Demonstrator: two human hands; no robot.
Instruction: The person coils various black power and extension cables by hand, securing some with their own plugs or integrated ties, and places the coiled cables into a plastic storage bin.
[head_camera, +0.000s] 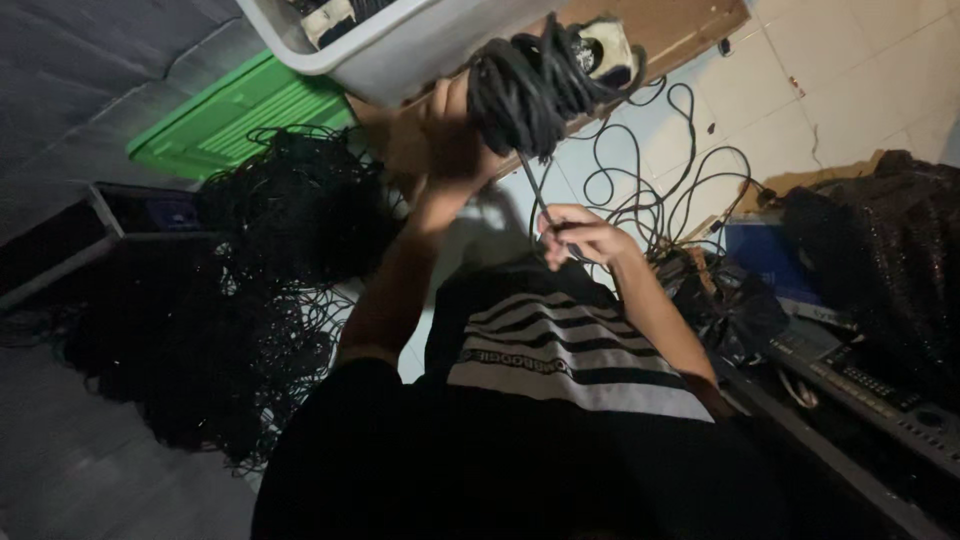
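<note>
My left hand (445, 135) is raised and closed around a thick coil of black cable (530, 85), held near a pale plastic bin (400, 50). A single strand of the cable (537, 195) runs down from the coil to my right hand (578, 235), which pinches it just above my black shirt with white stripes (560, 360). More of the same cable lies in loose loops (660, 190) on the white tiled floor beyond my right hand.
A big tangled heap of black cables (250, 290) lies to the left. A green crate lid (240, 115) sits behind it. A cardboard sheet (670, 25) lies beside the bin. Dark equipment cases (860, 390) and a black bag (880, 240) stand at the right.
</note>
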